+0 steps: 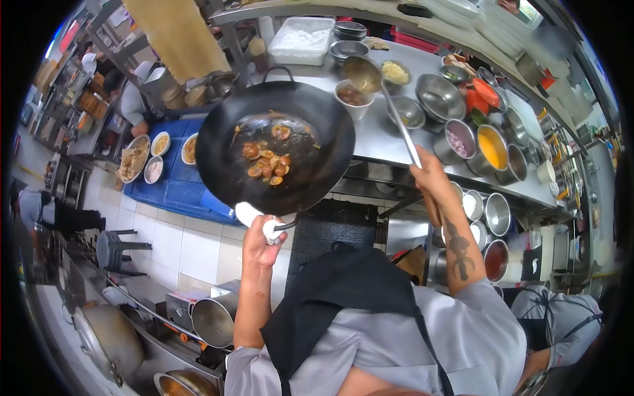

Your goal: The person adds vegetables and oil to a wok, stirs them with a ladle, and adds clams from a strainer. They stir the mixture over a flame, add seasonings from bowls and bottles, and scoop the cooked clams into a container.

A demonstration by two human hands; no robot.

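Observation:
My left hand (pixel 264 239) is closed round the near handle of a large black wok (pixel 314 125), with a folded white cloth (pixel 249 212) between palm and handle. Browned food pieces (pixel 267 162) lie in the middle of the wok, which is tilted. In my right hand (pixel 430 173) is the long handle of a metal ladle (pixel 362 74). The ladle's bowl is over a white tub (pixel 354 109) of brown food, just right of the wok's rim.
Metal bowls (pixel 441 96), a pot of yellow liquid (pixel 492 148) and a pot of chopped onion (pixel 456 142) stand on the steel counter (pixel 389 150). A blue table (pixel 173 191) with bowls is at left. A co-worker (pixel 558 317) is at lower right.

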